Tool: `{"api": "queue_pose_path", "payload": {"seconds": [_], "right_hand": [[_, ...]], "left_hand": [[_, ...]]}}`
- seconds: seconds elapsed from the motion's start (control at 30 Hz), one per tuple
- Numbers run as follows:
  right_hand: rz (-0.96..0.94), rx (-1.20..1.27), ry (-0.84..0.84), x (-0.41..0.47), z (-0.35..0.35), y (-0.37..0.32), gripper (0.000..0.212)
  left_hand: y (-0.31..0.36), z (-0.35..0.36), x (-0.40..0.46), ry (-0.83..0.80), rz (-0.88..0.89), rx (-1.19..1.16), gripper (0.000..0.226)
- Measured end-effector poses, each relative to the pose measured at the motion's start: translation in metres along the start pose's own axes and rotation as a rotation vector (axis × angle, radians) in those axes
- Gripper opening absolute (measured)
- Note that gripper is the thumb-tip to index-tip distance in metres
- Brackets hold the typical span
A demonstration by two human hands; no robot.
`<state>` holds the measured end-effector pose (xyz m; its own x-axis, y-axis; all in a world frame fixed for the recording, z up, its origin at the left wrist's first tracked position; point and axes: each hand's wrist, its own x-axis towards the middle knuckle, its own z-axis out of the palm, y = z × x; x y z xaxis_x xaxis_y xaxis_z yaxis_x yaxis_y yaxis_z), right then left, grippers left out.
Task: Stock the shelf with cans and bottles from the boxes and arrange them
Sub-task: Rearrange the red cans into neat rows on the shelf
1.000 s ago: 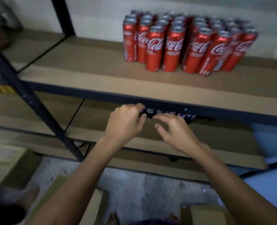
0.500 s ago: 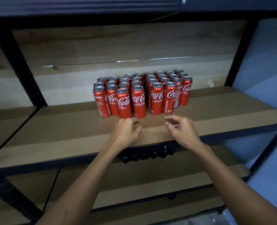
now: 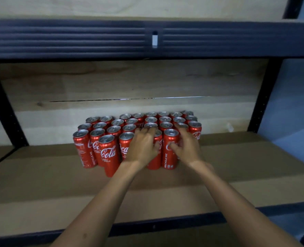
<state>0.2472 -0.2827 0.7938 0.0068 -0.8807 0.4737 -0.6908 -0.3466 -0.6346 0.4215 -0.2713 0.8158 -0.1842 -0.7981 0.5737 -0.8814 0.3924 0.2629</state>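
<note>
1 head view, facing forward and slightly down, close to the shelf (image 3: 40, 184), arm's reach

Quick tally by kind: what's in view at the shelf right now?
Red cola cans: about 28; the hands cover part of the front rows
Hands: 2, left hand and right hand
Total: about 30

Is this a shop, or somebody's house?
Probably a shop's stockroom, not a house. Many red cola cans stand packed together on a bare board shelf in a dark metal rack, and two hands are arranging them.
</note>
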Motion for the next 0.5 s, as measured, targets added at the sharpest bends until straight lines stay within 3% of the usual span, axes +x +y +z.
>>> {"api": "queue_pose_path", "payload": {"seconds": [0.17, 0.5], "right_hand": [[-0.149, 0.016, -0.004, 0.011, 0.004, 0.018, 0.054], [-0.171, 0.101, 0.035, 0.010, 0.012, 0.033, 0.060]], "left_hand": [[-0.006, 0.012, 0.010, 0.071, -0.031, 0.027, 0.035], [0.000, 0.021, 0.009, 0.162, -0.083, -0.108, 0.031]]}}
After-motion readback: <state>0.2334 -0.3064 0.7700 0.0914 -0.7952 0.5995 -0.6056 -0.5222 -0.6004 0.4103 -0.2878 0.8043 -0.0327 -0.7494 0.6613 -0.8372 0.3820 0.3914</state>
